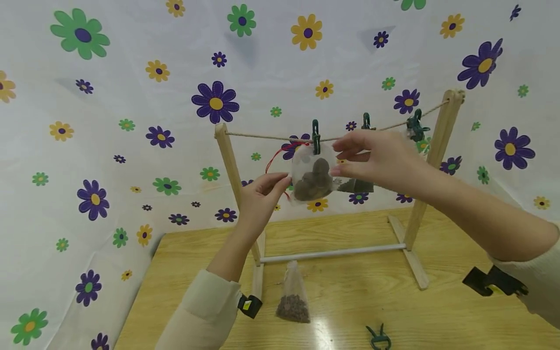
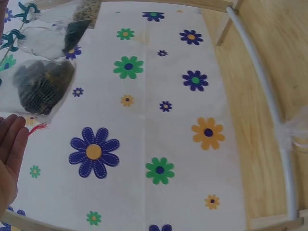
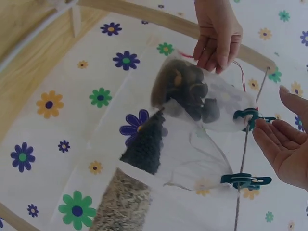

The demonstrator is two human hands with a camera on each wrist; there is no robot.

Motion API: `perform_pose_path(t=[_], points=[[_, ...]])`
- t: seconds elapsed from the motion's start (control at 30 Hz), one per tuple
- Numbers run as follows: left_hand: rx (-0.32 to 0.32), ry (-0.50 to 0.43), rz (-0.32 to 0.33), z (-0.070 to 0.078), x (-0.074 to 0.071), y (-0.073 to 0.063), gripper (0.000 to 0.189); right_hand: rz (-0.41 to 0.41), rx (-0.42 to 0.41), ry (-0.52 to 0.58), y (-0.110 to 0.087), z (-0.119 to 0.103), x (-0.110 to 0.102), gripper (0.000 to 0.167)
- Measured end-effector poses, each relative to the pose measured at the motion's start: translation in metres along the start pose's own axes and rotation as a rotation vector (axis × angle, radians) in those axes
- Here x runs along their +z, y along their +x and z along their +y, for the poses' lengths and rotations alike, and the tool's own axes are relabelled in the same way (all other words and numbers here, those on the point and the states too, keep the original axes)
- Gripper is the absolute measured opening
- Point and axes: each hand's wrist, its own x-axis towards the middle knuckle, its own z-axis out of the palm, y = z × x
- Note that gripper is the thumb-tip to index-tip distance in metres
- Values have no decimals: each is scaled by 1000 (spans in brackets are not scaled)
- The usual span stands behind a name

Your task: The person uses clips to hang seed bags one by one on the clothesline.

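A sheer white drawstring bag [image 1: 311, 183] with dark brown chunks inside hangs by a green clip [image 1: 316, 138] from a rope [image 1: 258, 136]. My left hand [image 1: 260, 197] pinches the bag's left edge between thumb and forefinger, beside its red string [image 1: 272, 159]. To the right of the bag, my right hand [image 1: 389, 158] is held up with thumb and fingers apart, near the clip and holding nothing. Partly behind that hand, another bag with dark grains [image 3: 144, 144] hangs from a second clip [image 3: 245, 181]. Beyond it, a bag of pale, straw-coloured bits [image 3: 122, 202] shows in the right wrist view.
The rope runs between two wooden posts [image 1: 442, 131], joined low down by a white bar [image 1: 332, 253]. On the wooden table lie a sheer bag of brown bits [image 1: 293, 306] and a loose green clip [image 1: 379, 338]. A flower-patterned sheet [image 1: 131, 29] hangs behind.
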Motion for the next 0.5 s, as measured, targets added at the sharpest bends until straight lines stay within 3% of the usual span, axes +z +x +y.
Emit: perform_pose_path(t=[0.1, 0.2, 0.3, 0.37, 0.5], points=[[3, -22, -9, -9, -3, -11, 21, 30, -85, 8, -12, 7, 9, 35], [-16, -55, -15, -18, -9, -20, 21, 73, -232, 1, -22, 20, 22, 30], [-70, -60, -32, -29, -13, -30, 21, 132, -352, -41, -32, 35, 38, 29], [-92, -16, -48, -37, -15, -36, 21, 140, -386, -48, -39, 44, 48, 31], [-107, 158, -69, -52, -16, -50, 18, 85, -375, -56, -52, 56, 66, 32]])
